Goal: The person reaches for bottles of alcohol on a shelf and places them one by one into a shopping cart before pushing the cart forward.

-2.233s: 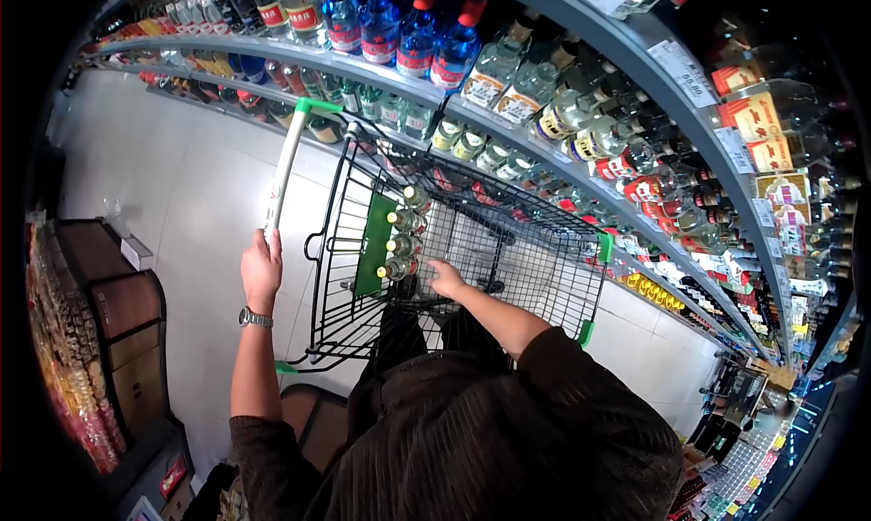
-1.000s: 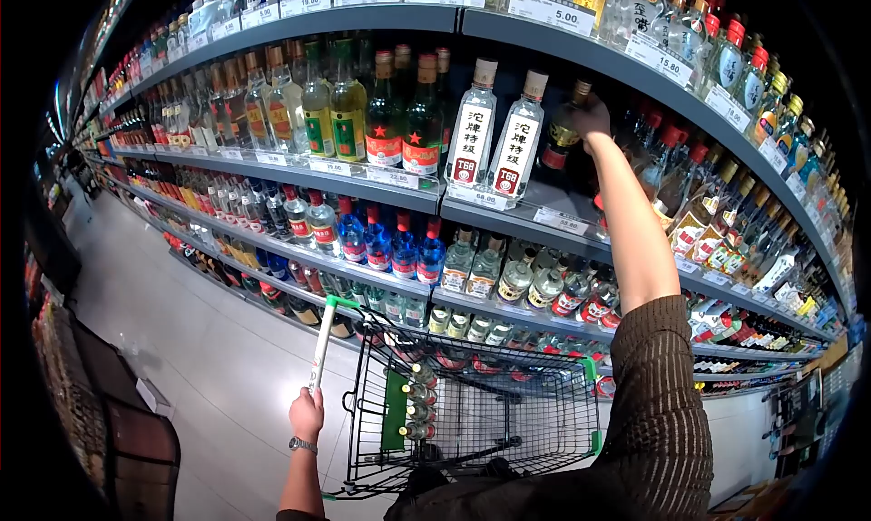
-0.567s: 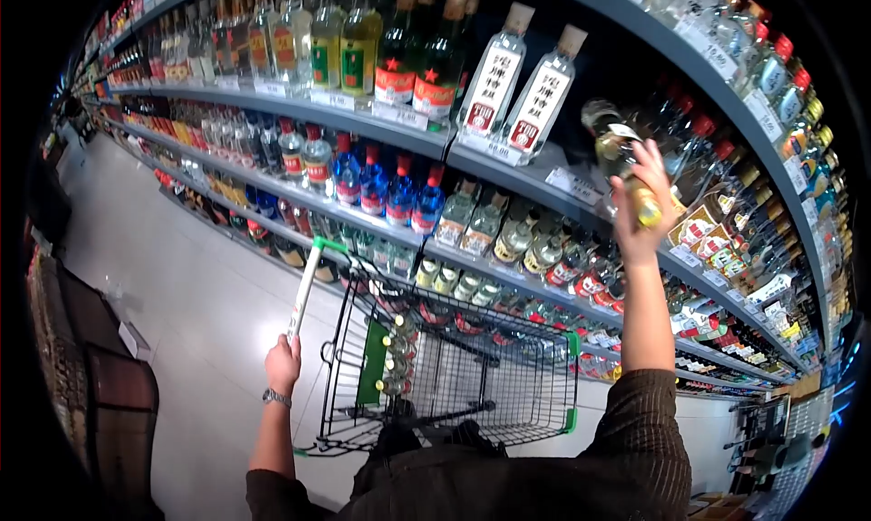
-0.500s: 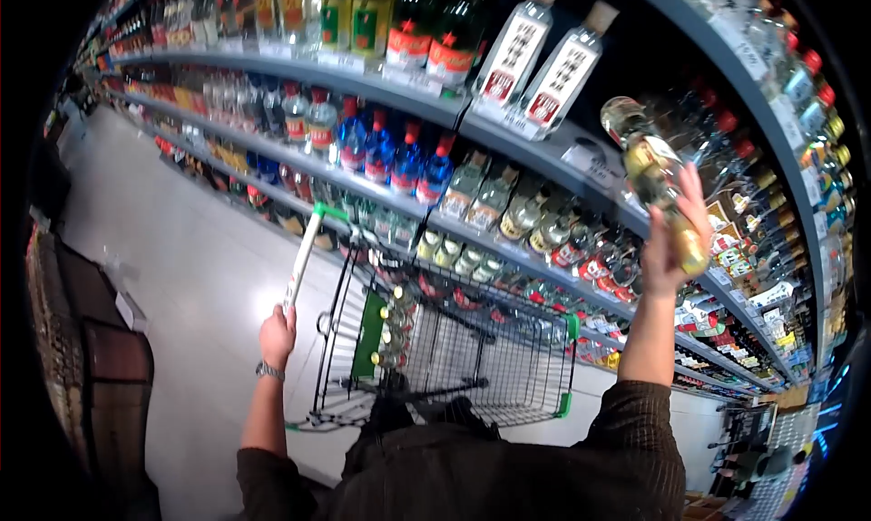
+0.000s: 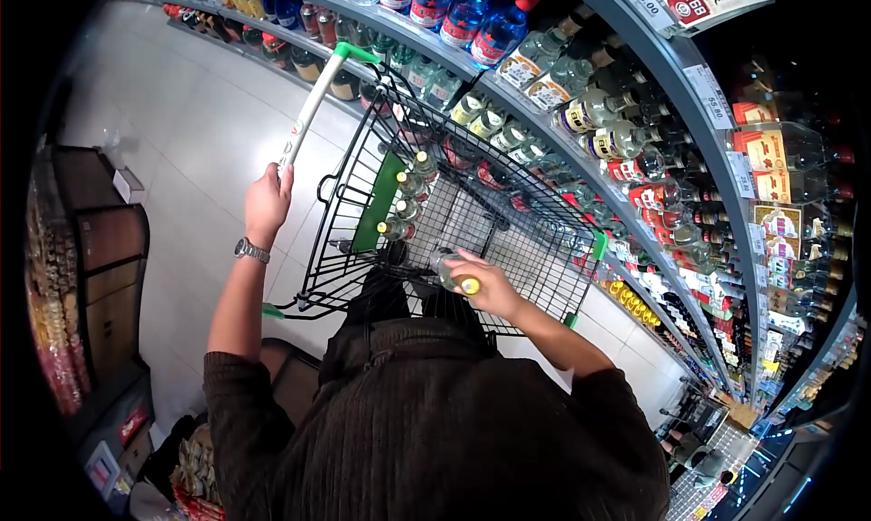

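My left hand (image 5: 269,202) is closed round the white handle (image 5: 313,113) of a shopping cart (image 5: 318,281). A glass bottle with a yellow cap (image 5: 447,265) is in my right hand (image 5: 485,287), over the near side of the cart basket, its cap toward me. Several clear bottles with yellow caps (image 5: 410,187) stand in a row inside the cart, beside a green panel (image 5: 377,204).
Curved shelves (image 5: 689,95) full of bottles run along the far side and the right. Blue bottles (image 5: 497,36) stand at the top. At the left is a brown display stand (image 5: 111,240) with packaged goods. A person (image 5: 694,457) is at the lower right.
My right hand has come down from the shelf to the cart with the bottle. The view has tilted downward, and my left hand is still on the handle.
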A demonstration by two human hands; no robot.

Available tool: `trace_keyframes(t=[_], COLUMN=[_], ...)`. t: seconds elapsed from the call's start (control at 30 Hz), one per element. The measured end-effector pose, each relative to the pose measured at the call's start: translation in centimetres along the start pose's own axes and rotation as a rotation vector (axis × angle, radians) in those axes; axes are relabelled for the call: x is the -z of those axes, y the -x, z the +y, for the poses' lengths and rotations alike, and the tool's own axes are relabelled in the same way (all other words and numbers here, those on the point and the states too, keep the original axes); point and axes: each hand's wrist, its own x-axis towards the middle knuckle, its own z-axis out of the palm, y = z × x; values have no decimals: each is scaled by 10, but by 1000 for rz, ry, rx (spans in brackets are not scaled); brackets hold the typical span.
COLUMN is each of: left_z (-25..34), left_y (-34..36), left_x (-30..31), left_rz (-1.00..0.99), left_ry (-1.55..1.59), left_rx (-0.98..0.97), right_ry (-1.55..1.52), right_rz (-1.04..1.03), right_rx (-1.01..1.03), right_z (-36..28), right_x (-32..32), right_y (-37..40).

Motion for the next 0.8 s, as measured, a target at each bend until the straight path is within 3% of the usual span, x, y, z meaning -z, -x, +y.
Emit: trace_keyframes(t=[0.2,0.33,0.43,0.47,0.57,0.7,0.8], left_z=[0,1,8,9,12,16,14], left_y=[0,0,0,0,0,-1,-1], left_x=[-1,-1,3,4,7,8,8], left_rz=[10,-24,-60,-70,-93,-104,-98], left_ry=[0,23,60,86,107,94,89], left_rx=[-2,26,61,72,98,113,104], right_ry=[103,458,435,492,495,495,436], right_rz=[-191,-318,-387,-380,-507,-421,-377], right_rx=[-193,-279,-400,-358,-546,-429,-556], right_z=[125,146,162,167,144,182,176], right_x=[-84,-108,-122,-128,-122,-144,-151], right_y=[-14,-41,-58,-64,-94,-98,-106])
